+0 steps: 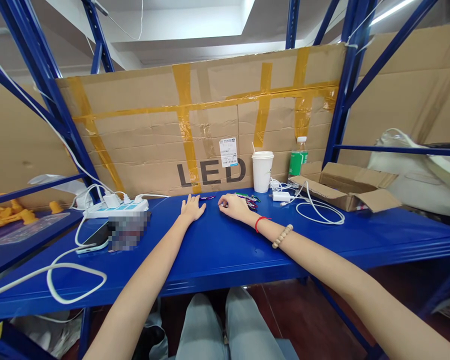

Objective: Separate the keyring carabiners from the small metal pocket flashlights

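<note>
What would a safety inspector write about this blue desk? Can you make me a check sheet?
Surface: blue tabletop, smooth and slightly shiny.
Job's things: one slim purple item between the hands; small colourful items heaped beside the right one.
Clutter: white cup with a straw, green-labelled bottle, open cardboard box, phone.
Grips: left grip palm down, fingers spread; right grip with fingers curled, contents hidden.
Cables: white cable looping at left near a power strip; white charger at right.
Surroundings: cardboard panel printed "LED", blue metal frame.
</note>
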Demonstrator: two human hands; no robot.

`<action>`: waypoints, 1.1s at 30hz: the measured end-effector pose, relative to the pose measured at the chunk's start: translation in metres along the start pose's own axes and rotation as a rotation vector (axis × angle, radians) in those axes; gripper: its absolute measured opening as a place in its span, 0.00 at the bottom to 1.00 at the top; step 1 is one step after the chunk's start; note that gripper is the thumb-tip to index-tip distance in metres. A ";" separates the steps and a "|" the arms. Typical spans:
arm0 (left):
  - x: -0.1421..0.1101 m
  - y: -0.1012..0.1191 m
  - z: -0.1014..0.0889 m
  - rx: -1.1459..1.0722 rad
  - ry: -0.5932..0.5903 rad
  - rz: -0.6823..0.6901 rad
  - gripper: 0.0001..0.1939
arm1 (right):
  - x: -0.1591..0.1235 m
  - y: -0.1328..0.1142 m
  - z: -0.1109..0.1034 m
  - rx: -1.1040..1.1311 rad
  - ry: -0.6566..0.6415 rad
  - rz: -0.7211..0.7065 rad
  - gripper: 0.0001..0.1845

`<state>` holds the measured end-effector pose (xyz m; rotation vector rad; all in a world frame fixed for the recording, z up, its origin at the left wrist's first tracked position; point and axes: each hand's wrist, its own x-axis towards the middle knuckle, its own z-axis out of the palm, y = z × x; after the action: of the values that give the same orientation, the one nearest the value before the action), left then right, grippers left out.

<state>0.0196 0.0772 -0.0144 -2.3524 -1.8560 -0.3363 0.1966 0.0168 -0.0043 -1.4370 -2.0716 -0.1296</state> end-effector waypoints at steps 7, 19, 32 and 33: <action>-0.002 0.002 0.000 0.054 0.073 0.024 0.29 | 0.002 0.002 0.002 0.010 0.010 -0.023 0.06; -0.001 0.002 0.000 0.068 0.057 0.020 0.29 | -0.001 -0.002 -0.003 0.028 0.000 -0.002 0.07; -0.006 0.003 -0.004 0.126 0.156 0.077 0.18 | 0.000 0.002 -0.003 0.015 -0.003 -0.008 0.08; -0.007 0.003 -0.005 0.121 0.154 0.093 0.18 | -0.001 0.002 -0.003 0.010 -0.006 -0.009 0.08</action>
<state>0.0207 0.0689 -0.0110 -2.2550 -1.6450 -0.3717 0.1996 0.0158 -0.0025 -1.4234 -2.0806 -0.1188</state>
